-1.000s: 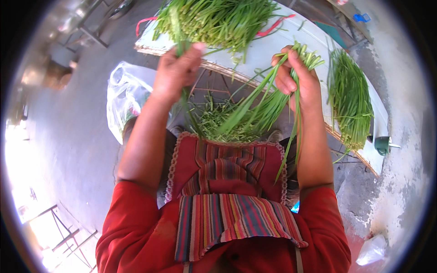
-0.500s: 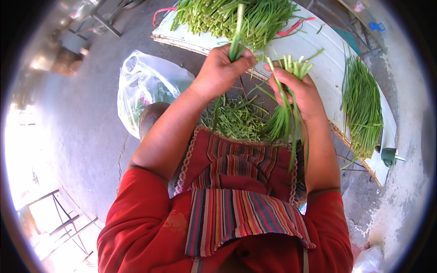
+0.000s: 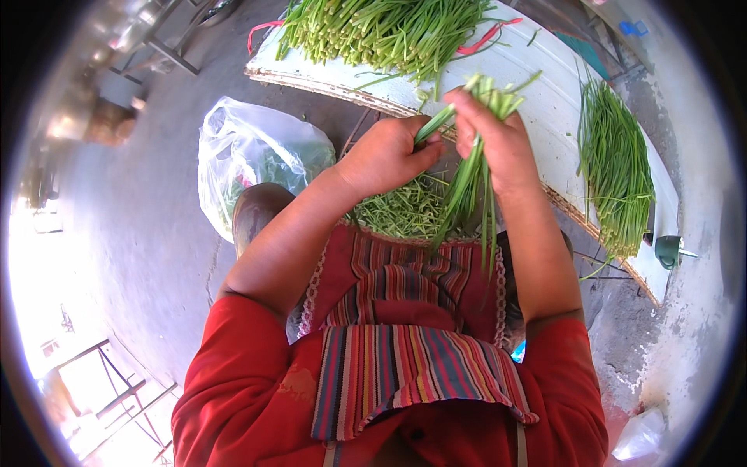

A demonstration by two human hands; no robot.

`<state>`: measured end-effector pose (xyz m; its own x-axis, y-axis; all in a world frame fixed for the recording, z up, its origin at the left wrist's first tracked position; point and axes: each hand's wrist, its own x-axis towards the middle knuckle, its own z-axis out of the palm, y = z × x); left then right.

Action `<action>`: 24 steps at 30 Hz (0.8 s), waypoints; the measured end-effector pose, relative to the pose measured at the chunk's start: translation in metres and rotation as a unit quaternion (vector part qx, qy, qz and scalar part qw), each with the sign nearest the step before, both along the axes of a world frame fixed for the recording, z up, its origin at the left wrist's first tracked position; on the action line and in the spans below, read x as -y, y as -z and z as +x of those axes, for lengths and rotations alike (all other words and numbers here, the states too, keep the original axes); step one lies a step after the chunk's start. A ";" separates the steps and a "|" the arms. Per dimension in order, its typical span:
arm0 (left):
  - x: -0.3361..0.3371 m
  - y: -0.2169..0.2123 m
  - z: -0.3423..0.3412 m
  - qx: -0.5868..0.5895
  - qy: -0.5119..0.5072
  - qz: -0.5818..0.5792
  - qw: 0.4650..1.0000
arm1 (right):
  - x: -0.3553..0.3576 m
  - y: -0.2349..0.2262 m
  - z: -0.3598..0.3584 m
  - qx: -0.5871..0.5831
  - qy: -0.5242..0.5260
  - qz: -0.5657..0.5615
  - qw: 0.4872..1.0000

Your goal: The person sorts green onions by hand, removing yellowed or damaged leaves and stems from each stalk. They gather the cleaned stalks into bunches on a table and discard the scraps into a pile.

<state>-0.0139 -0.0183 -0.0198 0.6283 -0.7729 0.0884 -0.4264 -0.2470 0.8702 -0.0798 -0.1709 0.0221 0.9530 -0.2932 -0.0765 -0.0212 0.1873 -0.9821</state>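
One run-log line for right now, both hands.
left hand: closed around green stalks | right hand: gripping leafy bunch | white board: two green piles | below hands: loose clippings

Grey floor, pale wall (paint flaking) at right, bright glare at left.

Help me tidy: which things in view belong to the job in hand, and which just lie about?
Job, apparently:
green stalks held in left hand and right hand
large green pile
smaller green bunch
green bits
white board

Likely lying about:
green container
blue object
crumpled bag, lower right
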 end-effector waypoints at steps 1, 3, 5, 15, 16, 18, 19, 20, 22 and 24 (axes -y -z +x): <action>0.000 0.002 0.002 0.022 -0.002 0.018 1.000 | 0.005 -0.002 -0.001 -0.007 0.004 0.019 1.000; -0.007 -0.002 0.008 0.064 0.003 0.038 0.997 | 0.032 -0.006 0.000 0.059 0.053 0.131 0.988; -0.013 -0.008 0.014 0.108 0.021 0.085 0.990 | 0.071 -0.009 -0.002 0.202 0.049 0.216 0.954; -0.053 -0.009 0.016 0.165 0.005 0.127 0.978 | 0.114 -0.022 -0.020 0.361 0.039 0.287 0.886; -0.049 -0.017 0.016 0.110 -0.013 0.018 0.994 | 0.116 -0.023 -0.021 0.360 -0.027 0.314 0.878; -0.050 -0.035 0.010 0.048 -0.036 -0.172 0.983 | 0.095 -0.028 -0.015 0.311 0.114 0.251 0.910; -0.052 -0.042 0.003 -0.043 0.070 -0.255 0.963 | 0.087 -0.029 -0.013 0.283 0.182 0.217 0.916; -0.053 -0.049 -0.005 -0.134 0.174 -0.334 0.917 | 0.094 -0.024 -0.012 0.300 0.073 0.264 0.914; -0.040 -0.059 -0.023 -0.208 0.379 -0.286 0.855 | 0.087 -0.020 -0.007 0.312 0.079 0.247 0.914; -0.023 -0.057 -0.042 -0.283 0.526 -0.096 0.796 | 0.078 -0.013 0.002 0.332 0.071 0.223 0.914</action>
